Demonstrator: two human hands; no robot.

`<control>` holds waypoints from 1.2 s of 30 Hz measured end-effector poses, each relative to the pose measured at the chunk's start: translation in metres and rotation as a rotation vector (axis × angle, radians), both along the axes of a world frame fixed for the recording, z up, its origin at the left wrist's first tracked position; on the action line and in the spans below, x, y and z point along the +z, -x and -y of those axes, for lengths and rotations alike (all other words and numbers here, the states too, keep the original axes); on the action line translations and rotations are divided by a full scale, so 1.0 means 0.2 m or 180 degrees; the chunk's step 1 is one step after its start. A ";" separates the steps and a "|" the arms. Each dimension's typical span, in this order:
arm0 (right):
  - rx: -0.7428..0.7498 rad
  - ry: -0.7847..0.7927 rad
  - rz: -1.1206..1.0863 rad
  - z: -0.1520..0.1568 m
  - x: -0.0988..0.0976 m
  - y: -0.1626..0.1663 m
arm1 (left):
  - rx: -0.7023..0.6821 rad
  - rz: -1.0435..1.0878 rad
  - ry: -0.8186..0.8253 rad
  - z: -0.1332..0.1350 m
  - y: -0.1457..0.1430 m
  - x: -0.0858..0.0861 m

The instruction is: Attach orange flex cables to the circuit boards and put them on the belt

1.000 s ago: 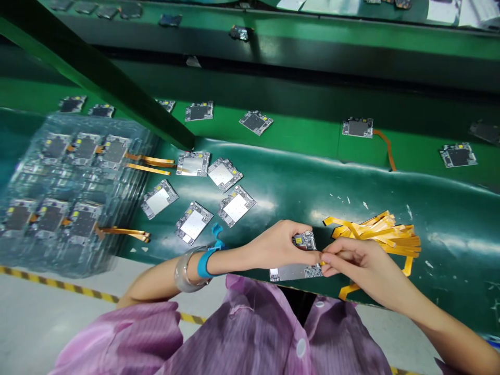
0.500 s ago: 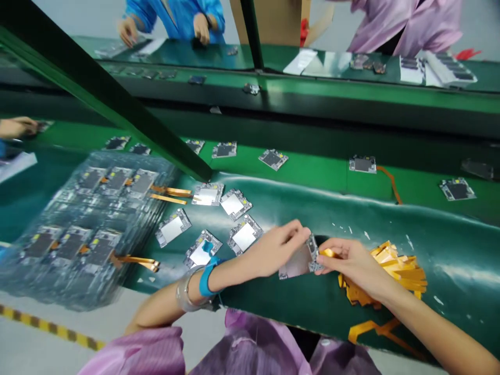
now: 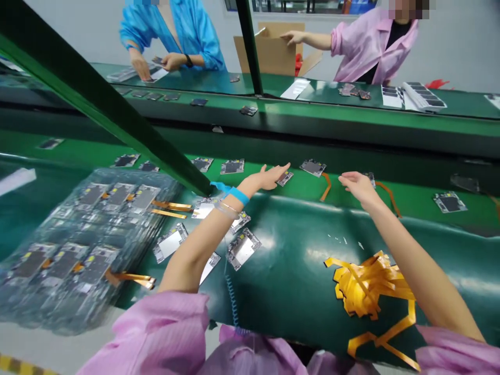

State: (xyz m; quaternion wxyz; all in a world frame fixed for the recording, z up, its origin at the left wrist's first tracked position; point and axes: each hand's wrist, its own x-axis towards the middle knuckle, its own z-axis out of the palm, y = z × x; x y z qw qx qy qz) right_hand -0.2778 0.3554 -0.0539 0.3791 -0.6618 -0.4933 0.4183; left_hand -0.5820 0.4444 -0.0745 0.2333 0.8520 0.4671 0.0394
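Both my arms stretch forward over the dark green mat (image 3: 297,250) to the bright green belt (image 3: 414,200). My left hand (image 3: 267,178), a blue strap on its wrist, lies open with its fingertips on a small circuit board (image 3: 285,178). Just right of it sits another board (image 3: 312,167) with an orange flex cable (image 3: 325,187) trailing toward me. My right hand (image 3: 356,184) hovers palm down with fingers apart, holding nothing, beside a board (image 3: 370,179) that has its own orange cable.
A heap of orange flex cables (image 3: 367,286) lies on the mat at right. Loose boards (image 3: 244,247) lie mid-left, beside stacked clear trays of boards (image 3: 78,234). A green diagonal beam (image 3: 117,114) crosses left. Two people work at the far bench (image 3: 332,104).
Earlier both hands held a board and a cable together close to my body. Now both hands have reached out to the belt and hold nothing; a cabled board lies there.
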 end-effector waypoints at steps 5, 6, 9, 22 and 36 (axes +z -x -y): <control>0.0110 -0.0328 0.0214 0.36 -0.02 0.00 | 0.0094 -0.0013 -0.0257 -0.03 -0.09 0.13; 0.0172 -0.0412 0.0211 0.43 0.00 0.04 | 0.0090 0.0053 -0.0301 0.02 -0.11 0.17; 0.0349 -0.0729 0.0128 0.61 0.04 0.16 | 0.0058 0.0352 -0.0329 0.30 -0.18 0.28; 0.0794 -0.0684 0.0339 1.14 -0.05 0.30 | 0.0945 0.1069 0.1687 1.40 -0.26 0.16; 0.0863 -0.0779 0.1210 1.09 -0.18 0.19 | 0.1027 0.1624 0.2359 1.36 -0.23 0.04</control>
